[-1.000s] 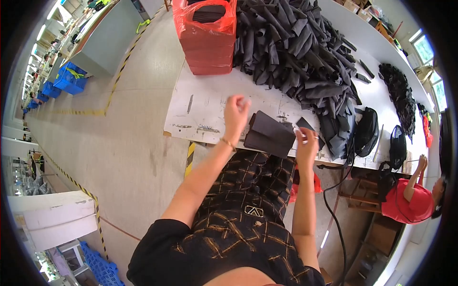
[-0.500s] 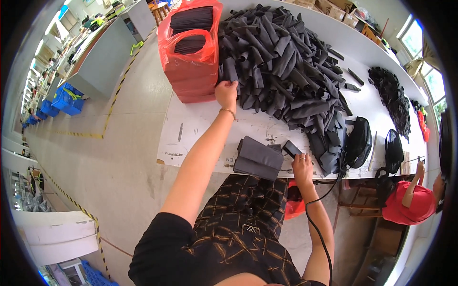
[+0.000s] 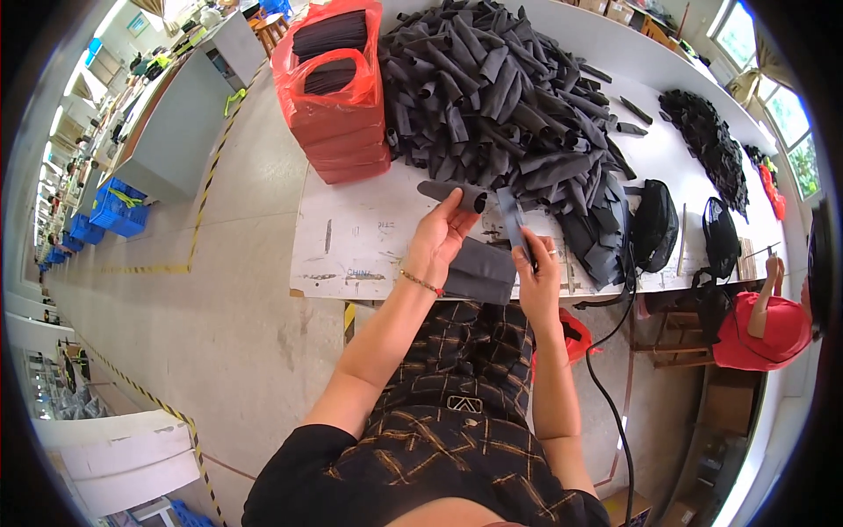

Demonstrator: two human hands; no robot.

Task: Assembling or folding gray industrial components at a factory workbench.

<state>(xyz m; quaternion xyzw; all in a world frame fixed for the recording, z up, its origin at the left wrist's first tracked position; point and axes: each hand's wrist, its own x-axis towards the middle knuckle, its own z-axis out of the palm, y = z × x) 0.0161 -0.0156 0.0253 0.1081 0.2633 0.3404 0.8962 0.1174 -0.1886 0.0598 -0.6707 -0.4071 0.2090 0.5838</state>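
Observation:
A curled dark grey fabric piece (image 3: 457, 195), tube-like with an open end facing right, is gripped between the thumb and fingers of my left hand (image 3: 435, 235). My right hand (image 3: 539, 279) is closed around a flat grey bar-shaped tool (image 3: 508, 213), its tip pointing up and away beside the fabric's open end; whether they touch I cannot tell. Beneath and between my hands lies a flat stack of dark grey fabric pieces (image 3: 479, 274) at the table's near edge, partly covered by my left hand. Beyond them rises a large heap of similar curled pieces (image 3: 500, 97).
A red plastic bag (image 3: 341, 145) packed with dark pieces stands at the table's (image 3: 338, 255) left end. Black mesh-covered objects (image 3: 655, 227) and a black cable (image 3: 606, 400) are to the right. Farther right sits a person in red (image 3: 762, 332).
My left hand has come back from the heap beside the red bag with a fabric piece. My right hand has lifted the bar-shaped tool off the table and turned it upward.

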